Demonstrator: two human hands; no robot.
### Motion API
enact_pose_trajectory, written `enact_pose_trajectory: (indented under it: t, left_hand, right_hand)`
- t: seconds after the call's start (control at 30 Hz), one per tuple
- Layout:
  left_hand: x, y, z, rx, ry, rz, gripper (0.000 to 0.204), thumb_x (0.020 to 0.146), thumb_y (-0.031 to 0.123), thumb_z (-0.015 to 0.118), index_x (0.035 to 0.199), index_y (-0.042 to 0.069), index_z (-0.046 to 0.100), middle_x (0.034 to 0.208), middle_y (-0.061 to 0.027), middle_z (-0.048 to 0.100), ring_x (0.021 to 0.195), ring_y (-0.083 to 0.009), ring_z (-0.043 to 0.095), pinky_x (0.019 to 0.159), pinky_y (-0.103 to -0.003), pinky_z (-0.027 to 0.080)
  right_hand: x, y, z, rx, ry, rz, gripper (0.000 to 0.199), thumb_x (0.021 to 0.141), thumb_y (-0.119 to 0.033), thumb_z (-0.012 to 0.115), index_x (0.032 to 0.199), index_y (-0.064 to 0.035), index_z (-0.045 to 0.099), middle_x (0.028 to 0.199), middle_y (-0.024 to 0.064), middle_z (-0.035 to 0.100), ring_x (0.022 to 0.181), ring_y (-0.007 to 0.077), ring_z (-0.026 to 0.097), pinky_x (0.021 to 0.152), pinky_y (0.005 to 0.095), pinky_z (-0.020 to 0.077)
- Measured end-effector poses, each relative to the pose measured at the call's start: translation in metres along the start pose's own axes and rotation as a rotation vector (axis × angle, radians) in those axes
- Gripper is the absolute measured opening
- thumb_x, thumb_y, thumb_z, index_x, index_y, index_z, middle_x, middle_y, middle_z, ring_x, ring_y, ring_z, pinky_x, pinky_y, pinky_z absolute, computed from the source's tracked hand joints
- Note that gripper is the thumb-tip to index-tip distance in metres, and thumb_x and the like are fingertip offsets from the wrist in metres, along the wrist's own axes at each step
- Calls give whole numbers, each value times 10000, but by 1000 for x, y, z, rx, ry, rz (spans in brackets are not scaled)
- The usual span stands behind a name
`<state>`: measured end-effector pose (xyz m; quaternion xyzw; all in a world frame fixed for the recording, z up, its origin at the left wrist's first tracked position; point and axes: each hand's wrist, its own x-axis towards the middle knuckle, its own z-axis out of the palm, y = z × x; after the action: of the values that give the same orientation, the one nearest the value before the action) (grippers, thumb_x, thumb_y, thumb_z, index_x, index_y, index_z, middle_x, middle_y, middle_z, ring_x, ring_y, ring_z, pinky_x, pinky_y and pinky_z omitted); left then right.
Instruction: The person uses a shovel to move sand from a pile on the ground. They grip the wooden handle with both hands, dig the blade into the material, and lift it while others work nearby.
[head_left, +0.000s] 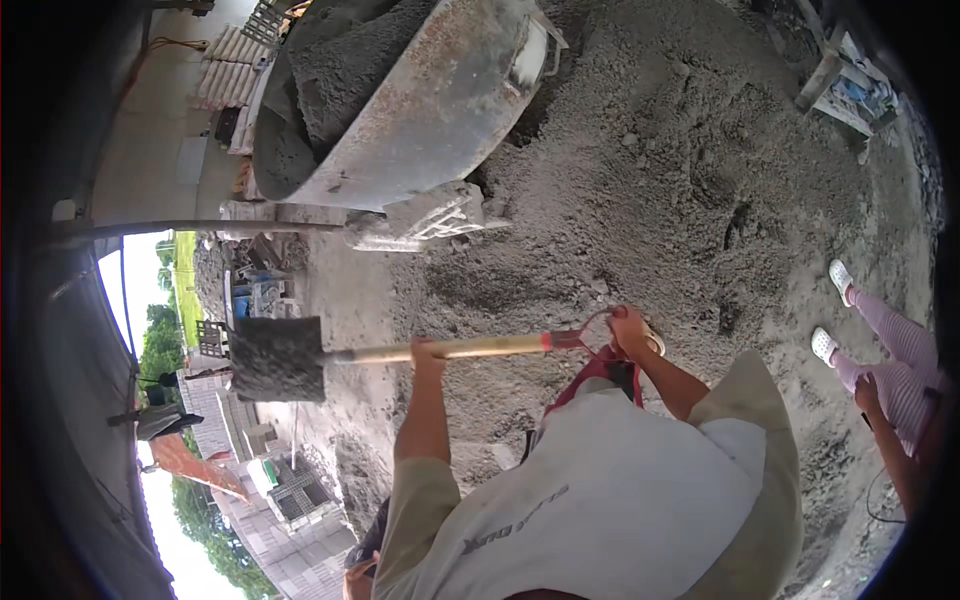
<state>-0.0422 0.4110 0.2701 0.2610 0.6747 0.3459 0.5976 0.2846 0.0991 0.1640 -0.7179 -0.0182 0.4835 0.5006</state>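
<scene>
Is dusty grey ground (345, 285), paler toward the left. Carries loose grey sand (640, 190) spread across the far middle and right, a patterned concrete block (445, 218) at the sand's left edge, and stacked grey blocks (290, 555) at near left.

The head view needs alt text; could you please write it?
A shovel is held sideways: left hand on its wooden shaft, right hand at its red handle. Nearby are loose grey material, a metal trough and, at right, another person.
</scene>
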Motion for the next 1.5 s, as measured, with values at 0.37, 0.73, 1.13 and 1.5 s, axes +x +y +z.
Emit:
enact_pose_trajectory:
  t: [0.37, 0.73, 1.13, 1.5]
  left_hand:
    - [-1, 177, 161, 892, 132, 785, 580, 682, 201, 610, 1074, -57, 269, 1007, -262, 537, 907, -372, 568, 784, -428, 457]
    - [-14, 50, 116, -207, -222, 227, 219, 688, 165, 605, 796, 32, 469, 722, -66, 499, 572, -229, 503, 557, -350, 462]
    - [-199, -382, -139, -148, -212, -304, 164, 693, 75, 556, 828, 8, 492, 807, -115, 584, 770, -250, 569, 702, -387, 471]
    - [-295, -499, -204, -1284, 139, -608, 196, 813, 220, 381, 628, 164, 413, 587, 16, 461, 573, -150, 495, 639, -356, 483]
  right_hand:
    - [-137, -32, 116, 1077, -720, 886, 153, 751, -119, 533, 665, -28, 446, 589, 46, 448, 493, 137, 487, 440, 241, 443]
    - [-211, -35, 26, 596, 121, -124, 203, 661, -112, 569, 850, -56, 519, 659, 60, 490, 470, 176, 486, 404, 279, 434]
    - [-359, -54, -77, -727, 78, -834, 373, 628, -24, 571, 998, -60, 535, 839, 58, 547, 727, 157, 542, 649, 273, 432]
    - [-433, -88, -45, -920, -964, -1385, 23, 638, -81, 591, 625, -65, 580, 888, 59, 630, 942, 225, 561, 916, 395, 369]
